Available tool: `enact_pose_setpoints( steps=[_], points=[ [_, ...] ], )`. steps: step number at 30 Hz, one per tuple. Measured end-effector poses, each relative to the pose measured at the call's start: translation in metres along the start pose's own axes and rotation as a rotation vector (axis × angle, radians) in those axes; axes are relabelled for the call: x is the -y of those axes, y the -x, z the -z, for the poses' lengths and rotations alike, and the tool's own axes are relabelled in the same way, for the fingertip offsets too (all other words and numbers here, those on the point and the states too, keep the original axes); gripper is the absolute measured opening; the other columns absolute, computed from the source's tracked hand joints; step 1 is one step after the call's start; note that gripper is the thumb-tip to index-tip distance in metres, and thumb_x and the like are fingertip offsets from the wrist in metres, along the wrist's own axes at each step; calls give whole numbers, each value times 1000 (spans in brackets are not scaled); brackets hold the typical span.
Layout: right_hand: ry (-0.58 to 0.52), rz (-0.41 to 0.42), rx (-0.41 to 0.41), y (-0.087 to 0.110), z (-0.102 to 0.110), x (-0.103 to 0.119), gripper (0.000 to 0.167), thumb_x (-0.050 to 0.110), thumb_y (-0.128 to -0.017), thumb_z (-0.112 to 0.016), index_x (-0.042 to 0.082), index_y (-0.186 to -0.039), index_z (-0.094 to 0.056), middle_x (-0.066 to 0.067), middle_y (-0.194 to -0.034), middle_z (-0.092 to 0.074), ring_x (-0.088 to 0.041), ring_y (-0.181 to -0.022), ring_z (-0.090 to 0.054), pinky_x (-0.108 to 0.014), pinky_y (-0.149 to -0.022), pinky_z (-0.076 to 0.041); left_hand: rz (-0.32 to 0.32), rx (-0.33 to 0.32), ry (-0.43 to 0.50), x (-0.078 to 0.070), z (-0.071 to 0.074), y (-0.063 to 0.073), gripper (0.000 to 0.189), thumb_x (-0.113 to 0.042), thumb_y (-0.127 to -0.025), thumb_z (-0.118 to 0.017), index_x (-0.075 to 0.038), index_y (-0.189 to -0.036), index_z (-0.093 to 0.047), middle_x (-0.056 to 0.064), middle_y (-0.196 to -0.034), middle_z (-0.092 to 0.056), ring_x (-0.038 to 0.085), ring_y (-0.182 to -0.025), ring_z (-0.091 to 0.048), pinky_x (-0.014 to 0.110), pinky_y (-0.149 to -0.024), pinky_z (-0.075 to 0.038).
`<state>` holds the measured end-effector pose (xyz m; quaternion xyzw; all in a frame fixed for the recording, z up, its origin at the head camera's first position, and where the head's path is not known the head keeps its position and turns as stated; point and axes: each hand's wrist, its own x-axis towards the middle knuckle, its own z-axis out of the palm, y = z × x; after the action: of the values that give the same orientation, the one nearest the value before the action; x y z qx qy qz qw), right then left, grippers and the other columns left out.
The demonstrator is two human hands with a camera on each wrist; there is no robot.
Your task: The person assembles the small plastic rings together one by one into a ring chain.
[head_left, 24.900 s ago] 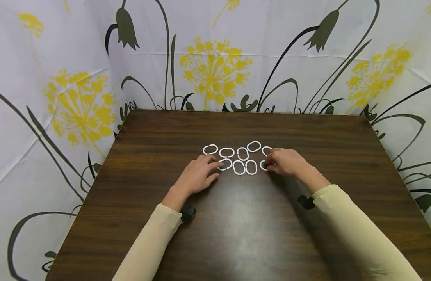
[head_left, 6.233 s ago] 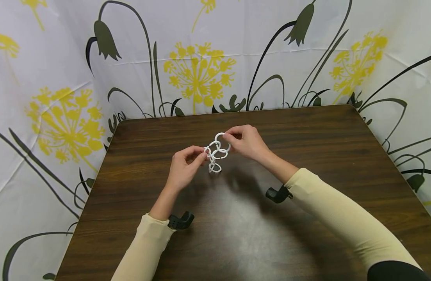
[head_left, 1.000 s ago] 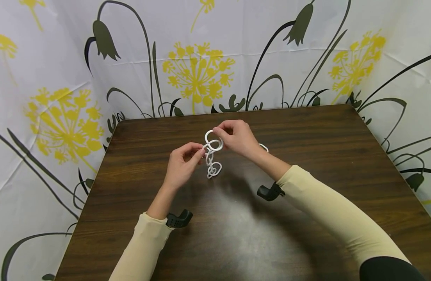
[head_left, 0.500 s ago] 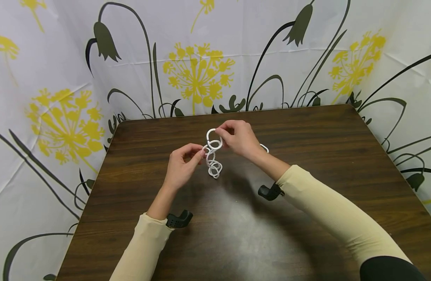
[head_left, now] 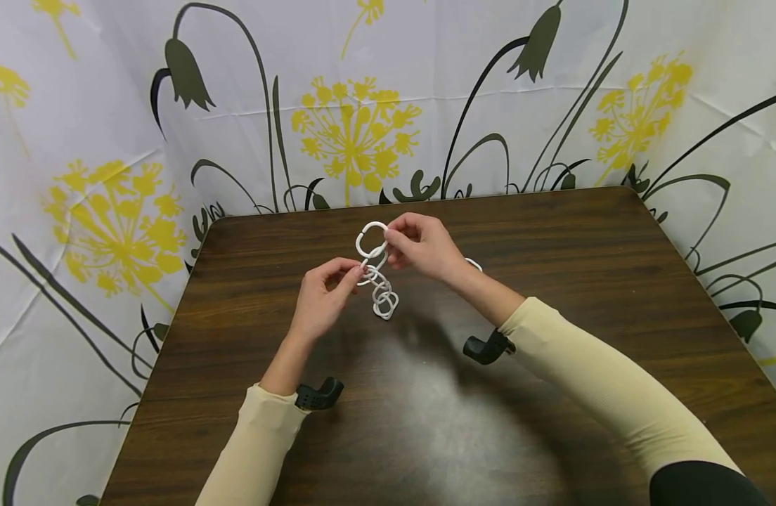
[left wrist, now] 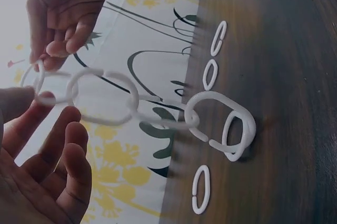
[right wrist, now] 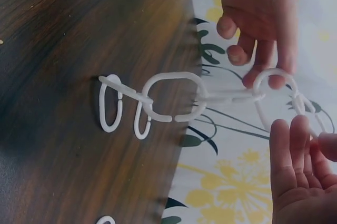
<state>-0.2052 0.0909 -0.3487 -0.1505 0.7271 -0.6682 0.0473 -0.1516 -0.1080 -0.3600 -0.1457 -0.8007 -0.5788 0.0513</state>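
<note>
A chain of white oval plastic links (head_left: 386, 299) hangs between my hands, each visible gap a small split in the link's side. The right hand (head_left: 426, 246) pinches the top link (head_left: 358, 242), raised above the rest. Lower and to the left, the left hand (head_left: 325, 292) holds a link further down between thumb and fingertips. In the left wrist view the chain's lower links (left wrist: 218, 97) dangle over the table; whether the last one touches it I cannot tell. How the links under the fingertips join is partly hidden.
Loose white links lie on the dark wooden table (head_left: 438, 422), one (head_left: 474, 264) behind the right forearm. The left wrist view shows another link (left wrist: 207, 190) near the table's far edge. A flower-patterned curtain (head_left: 457, 42) hangs behind.
Separate links on the table have become a hanging chain since the oldest frame. Over the last half second the top link has risen and shifted slightly left with the right hand.
</note>
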Motion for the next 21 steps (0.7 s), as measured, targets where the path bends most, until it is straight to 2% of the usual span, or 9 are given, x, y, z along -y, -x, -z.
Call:
enact_pose_setpoints(
  steps=[5, 8, 11, 16, 18, 21],
  points=[
    [-35, -29, 36, 1, -2, 0, 14, 3, -96, -61, -10, -101, -61, -31, -88, -65, -16, -62, -66, -46, -65, -58, 16, -41, 63, -4, -1, -3, 22, -7, -98, -59, 8, -113, -66, 3, -81, -66, 22, -62, -58, 26, -45, -45],
    [-37, -40, 52, 1, -3, -1, 13, 3, -96, -61, -9, -100, -61, -25, -86, -67, -18, -62, -66, -43, -63, -58, 22, -66, 134, -5, -1, -5, 24, -5, -98, -58, 10, -116, -64, -1, -81, -68, 17, -60, -58, 25, -45, -44],
    [-26, -46, 64, 1, -3, -1, 11, 4, -95, -63, -6, -100, -62, -17, -85, -69, -20, -62, -66, -45, -64, -58, 35, -85, 186, -3, -1, -7, 23, -4, -98, -58, 11, -114, -64, 2, -80, -69, 12, -58, -58, 23, -45, -43],
    [-29, -48, 80, 1, -2, -3, 14, 5, -94, -64, -6, -102, -64, -14, -86, -70, -20, -64, -67, -50, -67, -57, 36, -96, 244, 15, -1, -11, 22, -5, -97, -60, 10, -112, -65, 14, -84, -70, 12, -58, -58, 22, -45, -42],
    [-43, -53, 88, 1, -1, -6, 14, 4, -94, -64, -7, -103, -64, -14, -88, -69, -21, -65, -67, -50, -69, -57, 34, -101, 257, 23, -2, -13, 21, -6, -97, -61, 9, -111, -66, 10, -85, -70, 13, -58, -58, 21, -45, -41],
    [-31, -56, 94, 2, 2, -13, 14, 3, -94, -63, -6, -104, -65, -15, -90, -69, -24, -68, -68, -47, -69, -58, 26, -103, 253, 28, -3, -13, 21, -10, -97, -62, 6, -110, -67, 2, -83, -70, 14, -59, -58, 21, -45, -41]
  ],
)
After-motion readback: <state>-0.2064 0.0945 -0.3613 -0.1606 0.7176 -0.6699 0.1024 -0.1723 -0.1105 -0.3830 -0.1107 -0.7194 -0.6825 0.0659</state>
